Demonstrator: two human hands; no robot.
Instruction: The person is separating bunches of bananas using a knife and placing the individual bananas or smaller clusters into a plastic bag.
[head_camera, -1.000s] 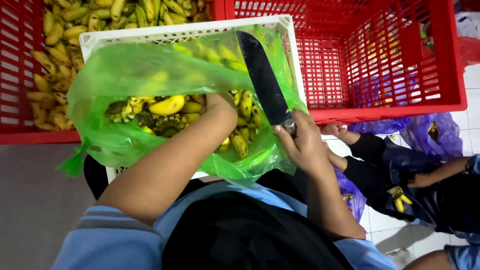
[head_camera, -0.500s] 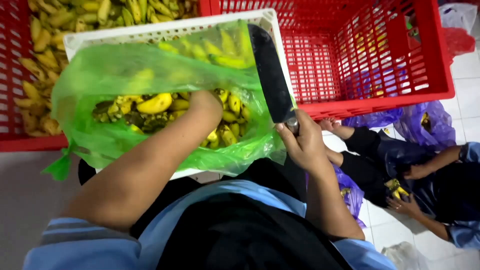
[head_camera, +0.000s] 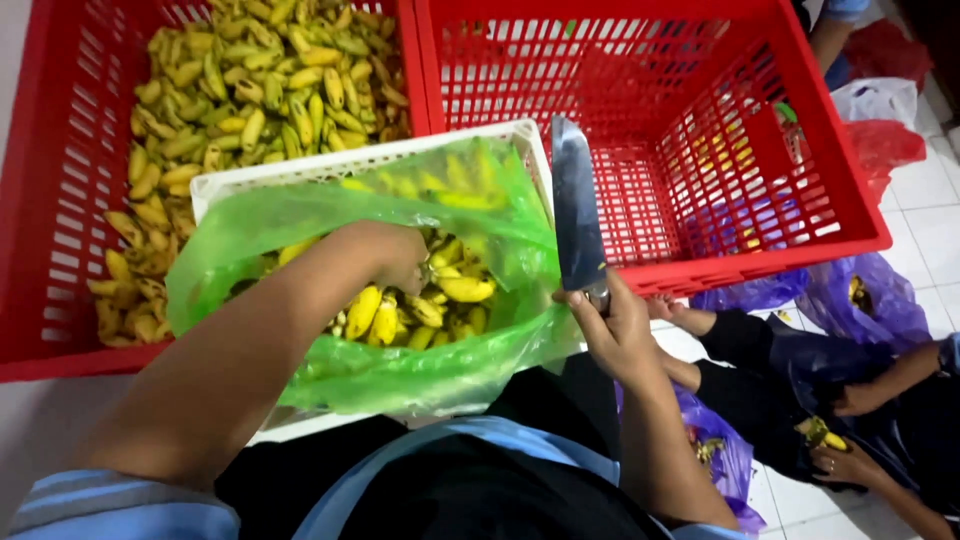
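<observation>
Bananas (head_camera: 440, 300), small and yellow with some green ones among them, lie heaped in a green plastic bag (head_camera: 400, 375) that lines a white crate (head_camera: 370, 158). The left hand (head_camera: 395, 255) is pushed down into the bag's mouth, resting on the fruit; its fingers are buried among the bananas, so I cannot tell whether its grip is closed on one or lying loose. The right hand (head_camera: 615, 330) sits just beside the bag's right edge, its grip wrapped tight round the handle of a large knife (head_camera: 577, 215). The blade stands upright, dark and broad, its tip up near the white crate's far right corner and its flat side facing the camera.

Behind the white crate, to the left, a red crate (head_camera: 60, 200) holds a deep layer of loose yellow-green bananas (head_camera: 250, 90). To the right stands a second red crate (head_camera: 800, 130) with slotted walls; its floor shows bare through the open top. The white crate sits against both, overlapping their near edges.

Lower right, on a white tiled floor (head_camera: 930, 200), another person sits low, with dark sleeves and a hand (head_camera: 845, 465) near a small banana (head_camera: 825, 435). Purple plastic bags (head_camera: 860, 295) lie crumpled about that person, one near the right hand's forearm. A red bag (head_camera: 890, 140) and a white bag (head_camera: 875, 98) lie beyond the second red crate's far right corner.
</observation>
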